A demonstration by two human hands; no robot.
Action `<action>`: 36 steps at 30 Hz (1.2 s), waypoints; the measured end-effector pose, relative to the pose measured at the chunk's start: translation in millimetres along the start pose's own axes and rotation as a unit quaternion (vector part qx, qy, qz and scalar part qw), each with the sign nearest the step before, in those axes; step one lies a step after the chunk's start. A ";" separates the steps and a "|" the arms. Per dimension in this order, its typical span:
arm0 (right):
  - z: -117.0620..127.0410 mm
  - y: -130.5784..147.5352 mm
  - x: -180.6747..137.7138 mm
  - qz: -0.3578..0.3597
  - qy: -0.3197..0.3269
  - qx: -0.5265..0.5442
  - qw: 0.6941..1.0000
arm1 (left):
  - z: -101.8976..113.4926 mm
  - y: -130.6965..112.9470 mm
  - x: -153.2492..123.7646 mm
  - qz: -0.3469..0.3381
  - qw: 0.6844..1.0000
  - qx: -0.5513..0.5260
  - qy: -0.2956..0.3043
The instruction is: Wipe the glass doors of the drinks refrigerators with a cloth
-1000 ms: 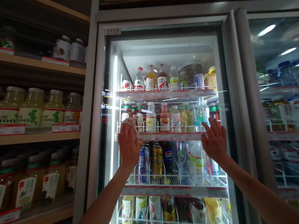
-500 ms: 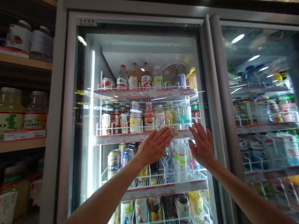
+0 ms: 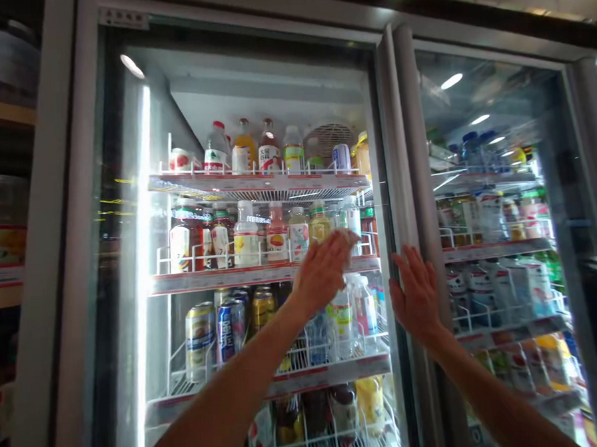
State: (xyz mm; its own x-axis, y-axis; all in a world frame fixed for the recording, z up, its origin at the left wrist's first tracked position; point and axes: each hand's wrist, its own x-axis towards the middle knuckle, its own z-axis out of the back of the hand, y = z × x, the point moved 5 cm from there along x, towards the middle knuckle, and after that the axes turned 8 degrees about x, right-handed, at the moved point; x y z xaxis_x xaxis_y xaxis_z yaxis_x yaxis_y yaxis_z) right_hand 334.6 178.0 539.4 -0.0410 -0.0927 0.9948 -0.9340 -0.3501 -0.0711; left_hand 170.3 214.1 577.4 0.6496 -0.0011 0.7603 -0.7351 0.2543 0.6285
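My left hand (image 3: pixel 323 270) lies nearly flat over a pale cloth (image 3: pixel 348 239), which pokes out past the fingertips. Hand and cloth are at the glass door (image 3: pixel 251 92) of a lit drinks fridge, in front of its second shelf from the top. Most of the cloth is hidden under the palm. To the right, my right hand (image 3: pixel 416 296) is held up with fingers spread, over the metal door frame (image 3: pixel 397 151) where the two doors meet. It holds nothing; whether it touches the frame I cannot tell.
Behind the glass, wire-fronted shelves (image 3: pixel 216 279) carry bottles and cans. A second glass door (image 3: pixel 492 93) with more drinks stands on the right. At the left edge is a dark wooden shelf (image 3: pixel 2 111) with jars and bottles. Lamps reflect in the glass.
My view has turned to the right. My left hand and the cloth have slid right and slightly up across the glass. My right hand has shifted right, from before the glass to the frame.
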 end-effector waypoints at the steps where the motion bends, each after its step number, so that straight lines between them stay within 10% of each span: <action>1: 1.3 -2.5 -1.0 -0.002 -0.002 -0.001 1.000 | -0.2 3.8 6.3 0.039 0.999 0.001 -0.006; 7: 12.0 -14.6 -11.0 0.006 0.007 -0.001 1.000 | -10.6 -54.5 -6.1 -0.217 0.976 -0.024 0.011; 12: 17.2 -16.2 -16.8 0.017 0.021 -0.006 1.000 | -7.5 -29.9 0.1 -0.020 0.999 -0.001 0.030; 18: -0.1 8.8 -22.3 0.050 0.078 0.030 0.995 | 0.7 -44.4 -52.9 -0.229 0.973 -0.001 0.038; 23: -14.8 34.0 -17.0 0.063 0.079 0.071 0.992 | 16.0 27.2 -70.7 0.065 0.995 0.073 -0.026; 28: -26.7 60.2 -15.4 0.086 0.090 0.108 0.986 | 23.4 16.6 -123.8 -0.174 0.982 0.065 0.043; 33: -35.8 86.7 -7.8 0.084 0.084 0.116 0.986 | 42.6 76.4 -147.1 0.058 0.992 0.116 -0.001; 36: -43.1 106.4 -6.3 0.096 0.094 0.126 0.983 | 41.6 65.9 -169.4 -0.033 0.995 0.093 0.009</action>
State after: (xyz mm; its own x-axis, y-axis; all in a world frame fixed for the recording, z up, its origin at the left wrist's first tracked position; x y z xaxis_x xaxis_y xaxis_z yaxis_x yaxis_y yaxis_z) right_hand 220.2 181.5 528.7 -0.2955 -0.0135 0.9552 -0.7864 -0.5643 -0.2512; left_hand 3.7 190.7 496.9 0.6997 0.0056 0.7144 -0.7130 0.0700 0.6977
